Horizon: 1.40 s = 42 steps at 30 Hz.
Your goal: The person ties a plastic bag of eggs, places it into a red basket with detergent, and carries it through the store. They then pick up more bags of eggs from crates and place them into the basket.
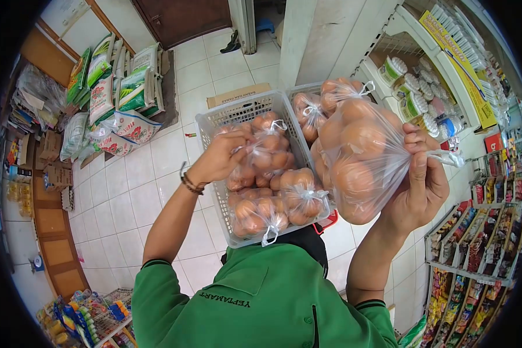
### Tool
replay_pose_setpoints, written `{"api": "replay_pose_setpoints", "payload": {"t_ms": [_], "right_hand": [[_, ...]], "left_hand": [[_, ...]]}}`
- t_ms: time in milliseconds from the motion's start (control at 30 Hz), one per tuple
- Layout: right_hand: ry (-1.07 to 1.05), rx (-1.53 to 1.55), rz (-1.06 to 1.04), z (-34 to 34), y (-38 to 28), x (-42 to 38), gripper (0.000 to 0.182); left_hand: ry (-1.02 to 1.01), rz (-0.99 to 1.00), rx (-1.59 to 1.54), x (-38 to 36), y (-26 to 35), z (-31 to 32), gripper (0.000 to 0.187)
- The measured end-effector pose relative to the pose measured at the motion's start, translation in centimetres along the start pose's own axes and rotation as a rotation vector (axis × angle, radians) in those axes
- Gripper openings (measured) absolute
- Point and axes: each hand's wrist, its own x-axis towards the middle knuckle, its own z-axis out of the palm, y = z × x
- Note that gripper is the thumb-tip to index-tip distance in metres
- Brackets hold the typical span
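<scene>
Clutching one tied egg bag (359,152) beside the basket (246,112) with our right hand (419,181), we are seemingly sorting, our left hand (223,153) touching another bag (268,158) inside, its grip unclear, any next move needing gentle handling.

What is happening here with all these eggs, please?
A person in a green shirt holds up a knotted plastic bag of brown eggs in the right hand. The left hand is at more bagged eggs in a plastic crate; its grip is unclear. A second crate also contains bagged eggs.
</scene>
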Motion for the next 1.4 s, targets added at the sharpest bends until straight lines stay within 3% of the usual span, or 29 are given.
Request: {"api": "replay_pose_setpoints", "payload": {"t_ms": [67, 233, 467, 533, 667, 733, 867, 933, 1000, 1167, 1233, 1267, 1333, 1400], "right_hand": [[-0.006, 0.011, -0.001, -0.1, 0.1, -0.1, 0.015], [-0.001, 0.014, -0.002, 0.0, 0.2, -0.2, 0.015], [-0.018, 0.034, 0.002, 0.3, 0.3, -0.5, 0.015], [-0.021, 0.008, 0.008, 0.5, 0.2, -0.6, 0.015], [-0.046, 0.032, 0.006, 0.3, 0.1, -0.8, 0.016], [-0.058, 0.017, 0.014, 0.2, 0.1, -0.9, 0.017], [-0.105, 0.071, 0.021, 0.0, -0.1, -1.3, 0.016], [-0.095, 0.061, 0.030, 0.2, -0.3, -1.5, 0.017], [-0.061, 0.020, 0.005, 0.3, -0.3, -1.4, 0.010], [-0.045, -0.004, 0.020, -0.3, -0.7, -1.6, 0.013], [-0.026, 0.020, 0.032, -0.5, -0.6, -1.8, 0.014], [-0.044, 0.016, 0.030, -0.6, -0.5, -1.8, 0.016], [-0.060, 0.012, 0.034, -0.7, -0.5, -1.8, 0.019], [-0.075, 0.004, 0.031, -0.6, -0.5, -1.8, 0.019]], "left_hand": [[-0.070, -0.107, -0.059, -1.2, 0.7, -0.6, 0.017], [-0.214, -0.070, 0.002, -2.9, 2.3, -1.2, 0.009], [-0.268, -0.083, 0.142, -3.9, 1.6, -1.2, 0.016], [-0.380, -0.248, 0.215, -3.3, 1.8, -0.9, 0.022], [-0.205, -0.252, 0.177, -1.2, 1.9, -0.1, 0.034], [-0.328, -0.383, 0.216, 1.1, 1.0, -0.1, 0.032], [-0.372, -0.365, 0.379, 6.0, -2.3, 2.4, 0.035], [-0.073, -0.434, 0.423, 7.8, -4.4, 5.0, 0.026], [-0.034, -0.351, 0.397, 8.4, -8.1, 7.7, 0.021], [0.087, -0.191, 0.245, 9.0, -9.4, 9.3, 0.015], [0.288, -0.017, 0.085, 8.8, -9.8, 9.7, 0.012], [0.283, -0.022, 0.088, 8.3, -10.0, 9.7, 0.012], [0.387, -0.172, -0.207, 7.5, -8.5, 8.7, 0.006], [0.425, -0.153, -0.278, 6.7, -8.8, 7.9, 0.006]]}}
